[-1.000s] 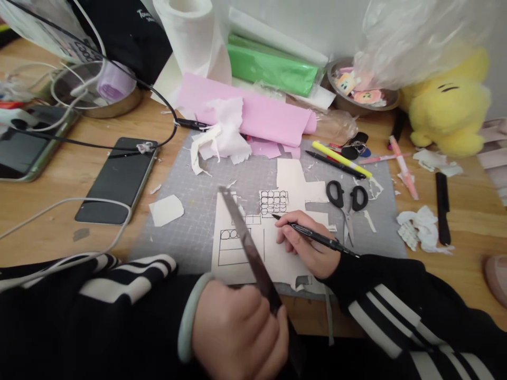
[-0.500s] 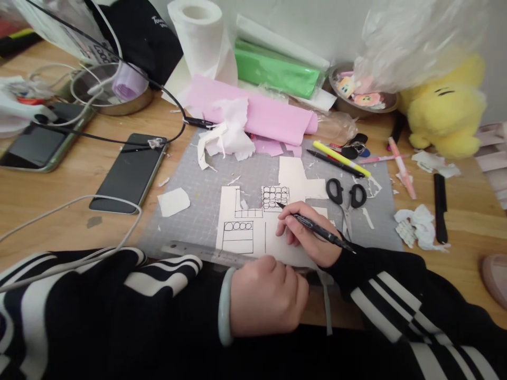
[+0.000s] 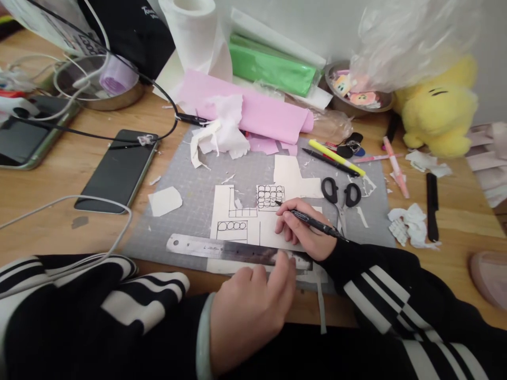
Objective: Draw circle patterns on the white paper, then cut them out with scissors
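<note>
A home craft desk. A cutting mat (image 3: 190, 211), scissors (image 3: 340, 198), paper rolls (image 3: 253, 111), phones (image 3: 116, 171) and a plush toy (image 3: 439, 111) crowd the wooden top.

Wooden bench (image 3: 467, 237) cluttered. Grey cutting mat (image 3: 190, 211) at centre. Black scissors (image 3: 340, 198) on mat, right part. Yellow highlighter (image 3: 336, 157) just above scissors. Pink paper roll (image 3: 253, 111) at mat's far edge, torn white tissue (image 3: 219, 132) lying against it. Green packet (image 3: 273, 68) behind pink roll. Dark phone (image 3: 119, 171) left of mat, white cable (image 3: 79, 203) curving near it. Yellow plush toy (image 3: 439, 111) far right. Black comb (image 3: 431, 206) beside crumpled paper (image 3: 407, 224).
</note>
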{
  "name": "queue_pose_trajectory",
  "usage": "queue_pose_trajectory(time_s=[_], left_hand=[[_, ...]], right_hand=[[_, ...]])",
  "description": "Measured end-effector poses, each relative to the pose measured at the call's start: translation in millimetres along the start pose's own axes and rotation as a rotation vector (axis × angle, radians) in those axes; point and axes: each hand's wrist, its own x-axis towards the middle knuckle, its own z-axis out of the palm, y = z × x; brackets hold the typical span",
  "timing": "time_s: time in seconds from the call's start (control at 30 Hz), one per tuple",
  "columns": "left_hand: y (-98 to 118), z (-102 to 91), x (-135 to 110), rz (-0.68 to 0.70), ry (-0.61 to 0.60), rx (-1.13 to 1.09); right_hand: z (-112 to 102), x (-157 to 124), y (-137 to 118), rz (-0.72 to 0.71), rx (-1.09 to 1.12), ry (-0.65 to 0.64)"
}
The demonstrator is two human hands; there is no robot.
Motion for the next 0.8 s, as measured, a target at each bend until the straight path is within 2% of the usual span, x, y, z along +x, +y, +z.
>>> queue_pose_trajectory(time_s=[0.1, 0.37, 0.53, 0.8], left_hand=[[3.1, 2.7, -9.3, 0.008, -0.078, 0.032], [16.4, 2.0, -13.7, 0.114, -0.104, 0.080], [18.4, 1.3, -8.4, 0.103, -0.120, 0.099], [13.1, 9.2, -5.6, 0.046, -0.120, 0.004]], right_hand=[[0.3, 0.1, 0.6, -0.001, -0.002, 0.002], [0.7, 1.4, -4.2, 0.015, -0.051, 0.014], [1.0, 1.4, -4.3, 0.018, -0.056, 0.008], [0.5, 0.8, -6.0, 0.037, -0.065, 0.012]])
